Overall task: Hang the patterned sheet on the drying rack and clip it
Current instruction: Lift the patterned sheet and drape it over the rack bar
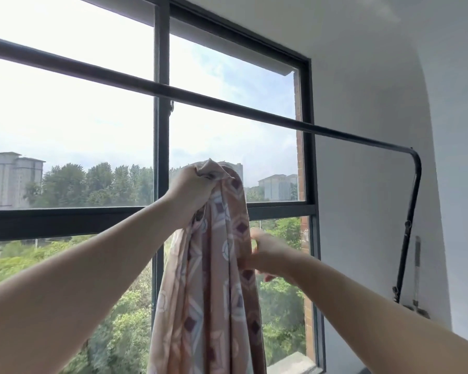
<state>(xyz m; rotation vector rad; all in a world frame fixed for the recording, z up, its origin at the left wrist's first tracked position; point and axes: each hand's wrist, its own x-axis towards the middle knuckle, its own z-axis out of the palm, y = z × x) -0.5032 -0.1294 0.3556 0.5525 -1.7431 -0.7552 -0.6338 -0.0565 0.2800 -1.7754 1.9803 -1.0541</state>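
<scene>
The patterned sheet (214,279), pink with white rings and dark red diamonds, hangs bunched in a long fold in front of the window. My left hand (191,188) grips its top end, held up below the drying rack's black bar (227,105). Lower down, my right hand (268,256) pinches the sheet's right edge. The bar runs across the view above both hands and bends down at the right (416,168). The sheet does not touch the bar. No clip is in view.
A large black-framed window (161,130) fills the view behind the rack, with trees and buildings outside. A white wall (368,184) stands to the right. The rack's right leg (404,247) slants down by the wall, next to a pale upright handle (416,273).
</scene>
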